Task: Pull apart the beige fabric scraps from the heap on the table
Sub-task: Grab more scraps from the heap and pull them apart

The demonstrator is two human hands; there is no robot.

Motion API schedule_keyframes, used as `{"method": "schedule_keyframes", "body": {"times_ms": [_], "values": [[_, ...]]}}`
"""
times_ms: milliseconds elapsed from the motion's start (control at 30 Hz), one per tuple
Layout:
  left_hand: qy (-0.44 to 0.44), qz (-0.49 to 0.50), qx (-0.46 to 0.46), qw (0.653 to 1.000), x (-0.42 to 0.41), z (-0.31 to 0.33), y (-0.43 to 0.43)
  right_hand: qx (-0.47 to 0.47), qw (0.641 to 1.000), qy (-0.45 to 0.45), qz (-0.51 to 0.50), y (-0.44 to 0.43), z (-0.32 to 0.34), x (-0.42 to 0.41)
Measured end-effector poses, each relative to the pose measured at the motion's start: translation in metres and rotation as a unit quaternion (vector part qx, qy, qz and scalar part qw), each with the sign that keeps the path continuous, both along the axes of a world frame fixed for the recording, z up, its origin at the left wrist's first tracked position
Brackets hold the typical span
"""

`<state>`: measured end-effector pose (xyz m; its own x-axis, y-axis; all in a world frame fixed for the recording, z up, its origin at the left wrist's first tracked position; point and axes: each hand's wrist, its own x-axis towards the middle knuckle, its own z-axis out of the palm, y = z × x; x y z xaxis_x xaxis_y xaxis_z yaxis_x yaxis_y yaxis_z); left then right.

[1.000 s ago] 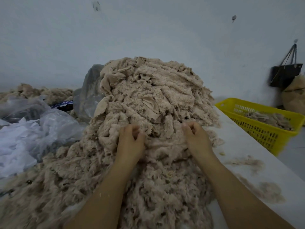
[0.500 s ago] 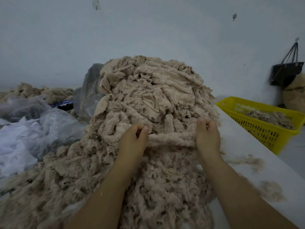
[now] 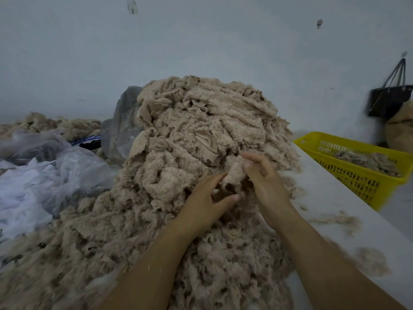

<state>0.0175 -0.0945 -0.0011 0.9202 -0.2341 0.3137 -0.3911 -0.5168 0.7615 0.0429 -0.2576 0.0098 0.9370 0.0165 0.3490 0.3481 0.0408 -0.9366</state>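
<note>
Frame centre: our right hand point(image 3: 266, 184) pinches a beige scrap point(image 3: 233, 172) on the heap point(image 3: 190, 130); left hand point(image 3: 205, 204), fingers loosely spread, steadies below, likely to tease it free.

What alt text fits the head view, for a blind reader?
The left hand touches and the right hand pinches a fluffy tuft on a tall heap of beige fabric scraps; a yellow basket stands beside the table.

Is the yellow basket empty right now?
No, beige scraps lie inside the basket.
</note>
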Motion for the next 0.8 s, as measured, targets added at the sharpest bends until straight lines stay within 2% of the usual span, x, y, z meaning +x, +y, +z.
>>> {"method": "schedule_keyframes", "body": {"times_ms": [200, 267, 367, 433, 500, 600, 700, 800], "values": [[0.050, 0.101, -0.187, 0.976, 0.004, 0.001, 0.002, -0.112, 0.990, -0.031, 0.081, 0.009, 0.001, -0.007], [0.079, 0.100, -0.234, 0.964, 0.003, 0.001, 0.003, -0.190, 0.976, -0.036, 0.097, 0.013, -0.005, -0.007], [0.099, 0.088, -0.243, 0.961, 0.003, 0.001, 0.003, -0.261, 0.961, -0.077, 0.050, 0.020, -0.012, -0.005], [0.086, 0.094, -0.237, 0.963, 0.004, -0.001, 0.003, -0.234, 0.969, -0.073, 0.011, 0.017, -0.013, -0.002], [0.077, 0.089, -0.249, 0.961, 0.004, -0.001, 0.003, -0.161, 0.986, -0.022, -0.027, 0.012, -0.012, 0.001], [0.103, 0.122, -0.344, 0.925, 0.006, 0.003, 0.006, -0.021, 0.986, 0.079, -0.142, -0.002, -0.015, 0.016], [0.146, 0.134, -0.444, 0.874, 0.009, 0.010, 0.014, -0.021, 0.970, 0.146, -0.194, -0.020, -0.018, 0.028], [0.176, 0.104, -0.490, 0.847, 0.007, 0.014, 0.014, -0.083, 0.974, 0.165, -0.133, -0.017, -0.018, 0.022]]}}
